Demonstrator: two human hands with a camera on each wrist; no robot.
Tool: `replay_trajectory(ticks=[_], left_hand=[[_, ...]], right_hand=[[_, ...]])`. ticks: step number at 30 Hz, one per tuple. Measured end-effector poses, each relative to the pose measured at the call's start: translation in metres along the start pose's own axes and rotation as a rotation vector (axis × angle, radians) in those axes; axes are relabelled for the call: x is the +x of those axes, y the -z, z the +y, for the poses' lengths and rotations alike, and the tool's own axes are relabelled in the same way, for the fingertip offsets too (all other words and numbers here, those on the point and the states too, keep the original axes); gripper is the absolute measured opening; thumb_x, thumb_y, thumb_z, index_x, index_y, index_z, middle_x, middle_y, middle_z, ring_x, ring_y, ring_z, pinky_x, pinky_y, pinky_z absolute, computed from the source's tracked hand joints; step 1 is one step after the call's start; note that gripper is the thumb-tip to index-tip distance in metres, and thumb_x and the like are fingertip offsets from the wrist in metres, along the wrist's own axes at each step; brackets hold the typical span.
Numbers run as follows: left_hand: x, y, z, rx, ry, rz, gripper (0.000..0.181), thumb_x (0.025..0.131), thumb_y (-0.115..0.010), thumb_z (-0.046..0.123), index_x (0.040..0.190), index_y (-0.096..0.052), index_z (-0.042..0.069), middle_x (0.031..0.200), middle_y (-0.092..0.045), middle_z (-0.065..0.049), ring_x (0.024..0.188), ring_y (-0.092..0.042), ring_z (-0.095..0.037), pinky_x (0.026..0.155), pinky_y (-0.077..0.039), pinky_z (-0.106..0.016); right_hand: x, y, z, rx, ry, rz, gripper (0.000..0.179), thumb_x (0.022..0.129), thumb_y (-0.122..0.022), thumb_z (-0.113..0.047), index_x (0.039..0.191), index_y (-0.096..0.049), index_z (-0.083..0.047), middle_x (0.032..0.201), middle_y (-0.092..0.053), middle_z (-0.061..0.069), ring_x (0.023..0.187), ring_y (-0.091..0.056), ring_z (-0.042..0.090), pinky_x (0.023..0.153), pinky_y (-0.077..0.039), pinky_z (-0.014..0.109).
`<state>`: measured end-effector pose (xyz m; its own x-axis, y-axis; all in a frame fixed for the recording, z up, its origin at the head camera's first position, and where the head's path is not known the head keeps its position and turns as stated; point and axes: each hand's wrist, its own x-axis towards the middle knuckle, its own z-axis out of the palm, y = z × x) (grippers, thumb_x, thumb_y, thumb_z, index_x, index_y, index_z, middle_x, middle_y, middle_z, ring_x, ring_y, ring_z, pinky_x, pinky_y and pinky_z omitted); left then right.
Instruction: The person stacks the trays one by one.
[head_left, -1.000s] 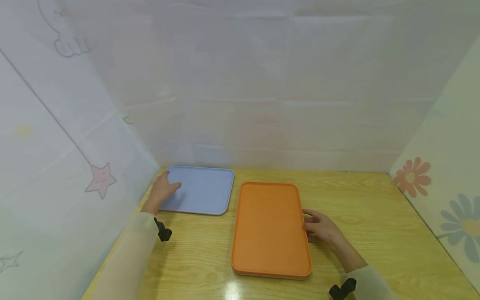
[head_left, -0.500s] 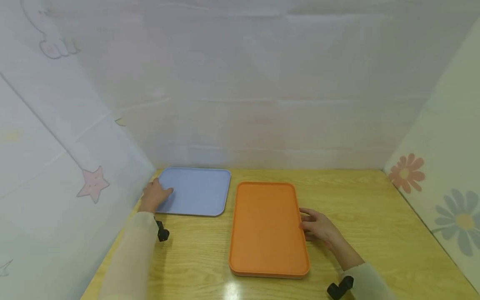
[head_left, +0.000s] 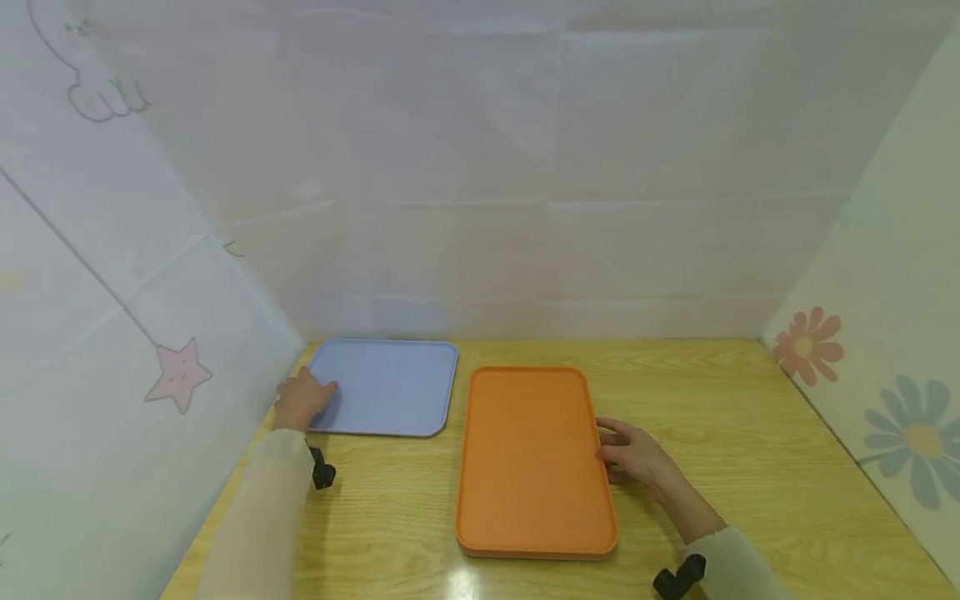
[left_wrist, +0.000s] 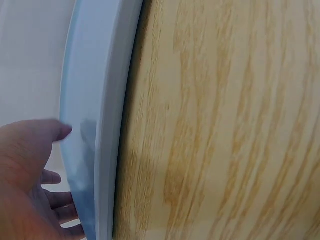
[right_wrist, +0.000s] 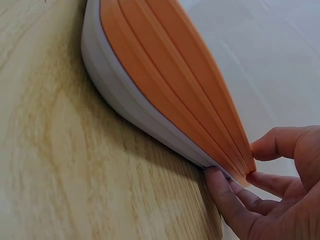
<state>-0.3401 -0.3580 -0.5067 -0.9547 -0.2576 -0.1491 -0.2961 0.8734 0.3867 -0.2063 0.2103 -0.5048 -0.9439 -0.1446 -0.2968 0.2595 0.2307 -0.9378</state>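
A pale blue tray [head_left: 386, 387] lies flat at the back left. My left hand [head_left: 302, 398] is at its left edge, thumb over the surface and the other fingers along the outer side. In the left wrist view the thumb [left_wrist: 57, 131] hovers above its shadow on the tray. A stack of trays lies lengthwise in the middle, an orange tray [head_left: 536, 467] on top and whitish layers [right_wrist: 132, 107] beneath. My right hand [head_left: 636, 454] holds the stack's right edge, thumb at the orange rim and fingertips against the side and near the bottom layer.
The wooden table [head_left: 697, 392] reaches back to a pale wall sheet [head_left: 495, 183]. Printed sheets stand on both sides, the left one with a pink star [head_left: 178, 375], close beside my left hand. Bare wood lies between the blue tray and the stack.
My left hand has moved left and toward me, from over the blue tray's left part to its left edge. The right hand stays at the stack. The head view has shifted slightly.
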Motion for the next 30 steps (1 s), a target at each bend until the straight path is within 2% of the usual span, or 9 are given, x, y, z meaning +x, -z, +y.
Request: replay_trajectory(ticks=[6, 9, 11, 15, 18, 20, 23, 26, 30], left_hand=[[-0.004, -0.002, -0.007, 0.072, -0.007, 0.09, 0.041, 0.098, -0.033, 0.008, 0.12, -0.043, -0.025, 0.114, -0.046, -0.049, 0.111, -0.045, -0.062, 0.086, -0.046, -0.071], [-0.008, -0.002, -0.01, 0.079, -0.035, 0.136, 0.033, 0.096, -0.034, 0.003, 0.106, -0.05, -0.024, 0.105, -0.05, -0.047, 0.103, -0.049, -0.062, 0.081, -0.048, -0.069], [-0.008, -0.001, -0.013, 0.1, -0.071, 0.156, 0.031, 0.095, -0.035, 0.001, 0.099, -0.053, -0.023, 0.1, -0.054, -0.046, 0.099, -0.051, -0.062, 0.083, -0.047, -0.067], [-0.004, 0.0, -0.022, 0.112, -0.116, 0.151, 0.026, 0.091, -0.04, 0.001, 0.084, -0.058, -0.016, 0.092, -0.062, -0.037, 0.093, -0.057, -0.058, 0.087, -0.044, -0.066], [0.0, 0.004, -0.029, 0.061, -0.1, 0.101, 0.02, 0.088, -0.04, 0.002, 0.079, -0.054, -0.009, 0.088, -0.06, -0.031, 0.086, -0.058, -0.051, 0.083, -0.046, -0.063], [0.003, 0.009, -0.034, -0.002, -0.074, 0.051, 0.016, 0.085, -0.04, 0.002, 0.079, -0.051, -0.007, 0.087, -0.056, -0.028, 0.081, -0.055, -0.045, 0.077, -0.048, -0.057], [0.007, 0.021, -0.042, -0.105, -0.041, -0.038, 0.022, 0.086, -0.038, 0.002, 0.092, -0.051, -0.014, 0.094, -0.053, -0.03, 0.082, -0.052, -0.038, 0.07, -0.049, -0.047], [0.005, 0.036, -0.047, -0.249, -0.013, -0.137, 0.041, 0.088, -0.038, 0.003, 0.118, -0.048, -0.023, 0.104, -0.052, -0.03, 0.085, -0.052, -0.034, 0.067, -0.05, -0.039], [-0.003, 0.052, -0.049, -0.43, 0.03, -0.244, 0.056, 0.094, -0.042, 0.006, 0.144, -0.033, -0.02, 0.118, -0.051, -0.029, 0.092, -0.055, -0.029, 0.07, -0.054, -0.035]], right_hand=[[0.0, -0.001, -0.001, 0.014, -0.006, -0.004, 0.067, 0.094, -0.064, -0.001, 0.155, -0.036, 0.0, 0.142, -0.05, 0.032, 0.107, -0.067, 0.028, 0.077, -0.062, 0.043], [0.0, -0.002, -0.001, 0.016, -0.001, -0.01, 0.068, 0.094, -0.064, -0.002, 0.155, -0.035, 0.0, 0.142, -0.051, 0.032, 0.107, -0.067, 0.028, 0.077, -0.061, 0.043], [0.0, -0.002, -0.001, 0.016, 0.002, -0.015, 0.068, 0.094, -0.065, -0.002, 0.155, -0.035, 0.001, 0.142, -0.051, 0.032, 0.107, -0.067, 0.028, 0.077, -0.061, 0.043], [0.0, -0.002, 0.001, 0.014, -0.001, -0.003, 0.069, 0.092, -0.066, -0.002, 0.155, -0.036, 0.0, 0.14, -0.052, 0.031, 0.107, -0.067, 0.027, 0.077, -0.061, 0.042], [0.001, -0.001, 0.001, 0.013, -0.003, 0.006, 0.068, 0.092, -0.066, -0.001, 0.154, -0.038, 0.0, 0.139, -0.053, 0.031, 0.106, -0.067, 0.027, 0.077, -0.061, 0.043], [0.001, -0.001, 0.001, 0.024, -0.007, 0.012, 0.068, 0.092, -0.066, -0.001, 0.154, -0.039, -0.001, 0.14, -0.053, 0.03, 0.106, -0.067, 0.027, 0.077, -0.061, 0.043], [0.001, -0.002, 0.001, 0.028, 0.001, 0.0, 0.068, 0.093, -0.066, -0.001, 0.154, -0.037, 0.0, 0.14, -0.052, 0.031, 0.106, -0.068, 0.028, 0.078, -0.061, 0.044], [0.0, -0.001, 0.001, 0.023, 0.005, -0.006, 0.068, 0.093, -0.066, -0.002, 0.154, -0.037, 0.0, 0.14, -0.052, 0.031, 0.107, -0.068, 0.028, 0.078, -0.061, 0.043], [-0.002, 0.0, -0.001, 0.021, 0.006, -0.009, 0.069, 0.093, -0.066, -0.003, 0.155, -0.036, 0.0, 0.141, -0.052, 0.031, 0.108, -0.067, 0.028, 0.078, -0.061, 0.043]])
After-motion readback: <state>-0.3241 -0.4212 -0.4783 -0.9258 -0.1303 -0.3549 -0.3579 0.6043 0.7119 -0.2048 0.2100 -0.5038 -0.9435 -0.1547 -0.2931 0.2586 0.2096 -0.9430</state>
